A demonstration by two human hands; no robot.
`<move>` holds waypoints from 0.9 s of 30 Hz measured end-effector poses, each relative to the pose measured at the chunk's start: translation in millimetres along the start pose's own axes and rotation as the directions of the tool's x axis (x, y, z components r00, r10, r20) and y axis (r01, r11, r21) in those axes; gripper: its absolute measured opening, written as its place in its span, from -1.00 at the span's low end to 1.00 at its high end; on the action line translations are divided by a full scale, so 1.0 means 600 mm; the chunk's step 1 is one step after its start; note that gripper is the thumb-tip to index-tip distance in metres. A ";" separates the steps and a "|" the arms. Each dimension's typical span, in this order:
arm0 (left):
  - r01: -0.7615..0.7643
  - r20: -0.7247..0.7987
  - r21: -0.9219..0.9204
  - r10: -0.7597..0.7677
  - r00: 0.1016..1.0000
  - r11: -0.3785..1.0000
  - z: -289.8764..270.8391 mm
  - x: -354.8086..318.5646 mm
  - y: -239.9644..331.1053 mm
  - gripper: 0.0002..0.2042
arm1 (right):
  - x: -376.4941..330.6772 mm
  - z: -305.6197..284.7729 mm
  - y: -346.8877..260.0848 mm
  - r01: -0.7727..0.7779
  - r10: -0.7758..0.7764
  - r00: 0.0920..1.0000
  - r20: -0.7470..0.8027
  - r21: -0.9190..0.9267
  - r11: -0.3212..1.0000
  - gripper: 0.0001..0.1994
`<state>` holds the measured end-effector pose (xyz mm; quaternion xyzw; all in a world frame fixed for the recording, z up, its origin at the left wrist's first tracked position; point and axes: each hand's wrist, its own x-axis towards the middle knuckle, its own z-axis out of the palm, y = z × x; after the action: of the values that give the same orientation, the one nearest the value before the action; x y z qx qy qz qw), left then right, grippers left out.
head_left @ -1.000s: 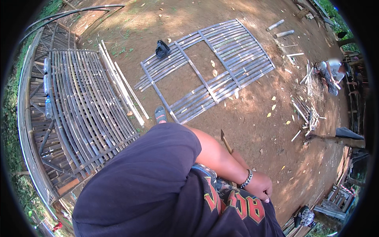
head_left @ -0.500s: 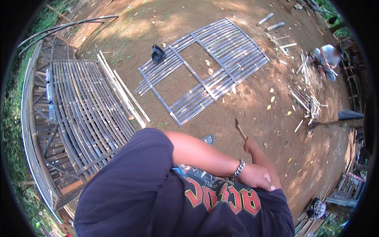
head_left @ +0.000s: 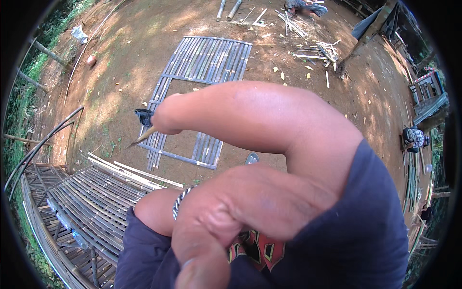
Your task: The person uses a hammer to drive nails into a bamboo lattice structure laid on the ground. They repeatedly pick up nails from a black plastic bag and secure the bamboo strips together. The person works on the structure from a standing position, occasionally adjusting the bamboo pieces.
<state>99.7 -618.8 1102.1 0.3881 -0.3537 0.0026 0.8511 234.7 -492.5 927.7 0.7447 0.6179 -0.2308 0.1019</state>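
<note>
My right arm fills the middle of the view, reaching from the dark sleeve at the right toward the left. My right hand (head_left: 164, 118) is closed on a thin pointed stick (head_left: 140, 139) that juts down-left. Beneath it my left hand (head_left: 150, 212) lies against my dark shirt, with a beaded bracelet (head_left: 180, 202) on the wrist. Its fingers are hidden, so I cannot tell whether it holds anything. Behind my right hand, a woven bamboo panel (head_left: 207, 62) lies flat on the dirt.
A small black object (head_left: 143, 115) sits at the panel's left edge. A slatted bamboo platform (head_left: 91, 202) stands lower left with loose slats (head_left: 134, 172) beside it. Bamboo offcuts (head_left: 313, 48) litter the far ground. One person (head_left: 303, 6) crouches at the top, another (head_left: 415, 137) at the right.
The view has swung round, so the bamboo panel now lies upper middle. My right arm has lifted close to the camera, carrying the stick from right to left.
</note>
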 end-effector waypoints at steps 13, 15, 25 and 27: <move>-0.060 0.299 -0.353 0.173 0.938 0.934 0.105 -0.070 0.006 -0.18 | -0.027 -0.149 -0.205 0.102 -0.116 0.993 -0.026 -0.314 0.944 -0.67; -0.052 0.307 -0.425 0.198 0.931 0.904 0.126 -0.083 0.001 -0.15 | -0.047 -0.156 -0.227 0.108 -0.120 0.993 -0.016 -0.333 0.937 -0.68; -0.030 0.564 -0.517 0.367 0.740 0.855 0.144 -0.059 -0.024 -0.16 | -0.221 -0.227 -0.235 0.181 -0.181 0.983 0.030 -0.291 0.939 -0.65; -0.027 0.652 -0.404 0.309 0.692 0.914 0.119 -0.066 -0.034 -0.10 | -0.229 -0.204 -0.221 0.116 -0.117 0.993 0.005 -0.163 0.980 -0.67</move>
<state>32.7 -669.6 1096.6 0.1603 -0.6796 -0.1314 0.7037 115.2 -530.2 1116.9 0.6970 0.6773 -0.1834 0.1477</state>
